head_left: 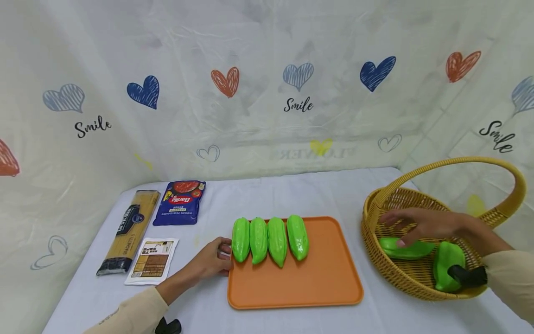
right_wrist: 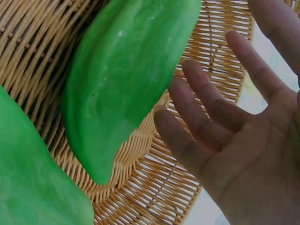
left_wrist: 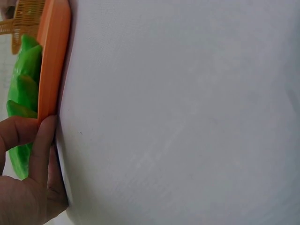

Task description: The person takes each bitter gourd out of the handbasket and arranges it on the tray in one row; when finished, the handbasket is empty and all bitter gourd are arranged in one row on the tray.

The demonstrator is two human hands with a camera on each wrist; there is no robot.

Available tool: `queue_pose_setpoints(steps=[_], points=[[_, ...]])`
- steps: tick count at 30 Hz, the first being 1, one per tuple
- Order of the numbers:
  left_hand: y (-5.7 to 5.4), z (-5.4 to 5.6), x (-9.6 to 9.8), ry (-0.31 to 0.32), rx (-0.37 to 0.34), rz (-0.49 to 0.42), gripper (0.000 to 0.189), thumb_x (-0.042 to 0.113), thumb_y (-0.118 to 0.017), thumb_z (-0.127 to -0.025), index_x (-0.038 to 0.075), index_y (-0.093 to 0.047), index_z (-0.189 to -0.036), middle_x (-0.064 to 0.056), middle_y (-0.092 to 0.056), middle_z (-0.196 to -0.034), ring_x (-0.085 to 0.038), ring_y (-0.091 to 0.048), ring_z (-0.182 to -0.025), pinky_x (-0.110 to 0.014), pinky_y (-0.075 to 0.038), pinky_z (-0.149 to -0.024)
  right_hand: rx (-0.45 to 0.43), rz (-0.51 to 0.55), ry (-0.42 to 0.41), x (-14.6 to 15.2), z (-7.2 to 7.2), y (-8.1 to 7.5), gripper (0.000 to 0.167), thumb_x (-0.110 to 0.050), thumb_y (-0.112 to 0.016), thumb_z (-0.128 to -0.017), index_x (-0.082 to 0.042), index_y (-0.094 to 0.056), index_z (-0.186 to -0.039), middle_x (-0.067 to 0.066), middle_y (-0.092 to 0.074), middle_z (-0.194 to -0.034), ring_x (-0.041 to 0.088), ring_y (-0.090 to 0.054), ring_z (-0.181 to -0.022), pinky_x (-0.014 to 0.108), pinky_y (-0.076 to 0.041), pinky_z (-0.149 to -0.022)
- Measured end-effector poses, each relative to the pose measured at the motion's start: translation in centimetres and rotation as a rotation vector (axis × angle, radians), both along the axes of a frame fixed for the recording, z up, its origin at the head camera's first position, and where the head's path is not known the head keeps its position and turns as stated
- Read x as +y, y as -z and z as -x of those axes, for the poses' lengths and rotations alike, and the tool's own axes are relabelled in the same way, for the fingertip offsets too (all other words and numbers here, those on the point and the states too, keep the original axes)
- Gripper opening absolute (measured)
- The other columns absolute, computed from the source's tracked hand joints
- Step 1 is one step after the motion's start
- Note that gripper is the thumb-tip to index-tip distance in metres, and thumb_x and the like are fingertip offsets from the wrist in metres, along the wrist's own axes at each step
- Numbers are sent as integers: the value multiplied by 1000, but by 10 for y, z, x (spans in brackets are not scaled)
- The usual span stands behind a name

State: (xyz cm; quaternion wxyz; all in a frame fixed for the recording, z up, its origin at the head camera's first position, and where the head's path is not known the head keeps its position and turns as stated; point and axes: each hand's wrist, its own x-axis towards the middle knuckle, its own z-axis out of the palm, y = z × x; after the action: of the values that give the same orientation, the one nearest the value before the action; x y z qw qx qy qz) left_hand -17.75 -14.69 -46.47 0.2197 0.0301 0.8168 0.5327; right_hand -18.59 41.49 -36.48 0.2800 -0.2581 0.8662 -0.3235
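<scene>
An orange tray point(head_left: 296, 287) lies on the white cloth, with several glossy green ridged gourds point(head_left: 277, 241) in a row along its far left part. At the tray's left edge my left hand point(head_left: 210, 260) pinches the rim, which the left wrist view shows between thumb and finger point(left_wrist: 44, 140). On the other side, my right hand point(head_left: 429, 225) hovers inside a wicker basket point(head_left: 375, 250) with its fingers spread. Beneath it lies one green gourd point(head_left: 410, 250); another gourd point(head_left: 448, 264) rests nearer the basket's front. In the right wrist view the fingertips come close beside a gourd point(right_wrist: 126, 79).
To the left lie a spaghetti pack point(head_left: 131, 232), a blue Barilla pouch point(head_left: 179, 204) and a white-and-brown packet point(head_left: 152, 262). The basket's tall handle point(head_left: 454, 161) arches over the right arm. Behind the table hangs a pale sheet point(head_left: 258, 125) printed with hearts.
</scene>
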Motion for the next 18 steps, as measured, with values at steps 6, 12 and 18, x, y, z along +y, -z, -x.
queue_pose_setpoints(steps=[6, 12, 18], points=[[-1, 0, 1, -6, -3, 6, 68, -4, -72, -76, -5, -46, -139, -15, -54, -116, -23, -60, -95, -36, -64, -72, -124, -7, 16, -3, 2, 8, 65, -16, -69, -93, 2, -39, -148, 33, -45, -143, 55, -46, -126, 21, -52, -88], [-1, 1, 1, -4, -8, -9, 68, -4, -71, -76, -6, -45, -139, -16, -54, -116, -23, -60, -96, -36, -65, -72, -139, -38, -8, -3, 6, 15, 65, -18, -71, -92, 1, -41, -147, 33, -47, -143, 57, -46, -127, 20, -51, -90], [-1, 0, 1, -11, -9, -10, 68, -5, -71, -76, -5, -45, -138, -16, -54, -116, -23, -60, -95, -36, -65, -72, -131, -99, -17, -5, 10, 18, 64, -21, -73, -91, -2, -45, -146, 30, -50, -142, 52, -49, -126, 23, -52, -91]])
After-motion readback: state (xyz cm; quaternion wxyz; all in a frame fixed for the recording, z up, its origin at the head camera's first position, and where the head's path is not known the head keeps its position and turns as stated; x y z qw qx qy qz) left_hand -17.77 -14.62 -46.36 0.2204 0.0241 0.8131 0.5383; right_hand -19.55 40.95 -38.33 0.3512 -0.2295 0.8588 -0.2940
